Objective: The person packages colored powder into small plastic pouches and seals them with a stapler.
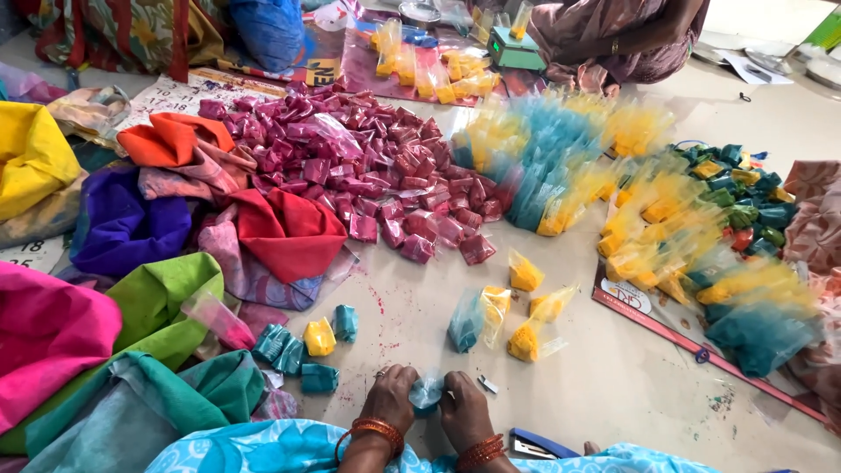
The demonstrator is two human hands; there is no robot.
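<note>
Two hands at work: left hand [391, 399] and right hand [462, 408] meet at 6 o'clock, low in the view.
Grip: both sets of fingers closed around one small teal packet [427, 393], pinched between them; its neck is hidden, so fold or seal cannot be told.
Packet position: just above the floor [604, 385], between the two thumbs.
Near tools: blue stapler [536, 445] at 5 o'clock, just beside the right wrist.
Finished pieces: folded teal and yellow packets [307, 349] at 8 o'clock; magenta heap [368, 166] at 12 o'clock.
Advice: judged best to keep the top pinched flat and the powder pressed low, avoiding spills.
</note>
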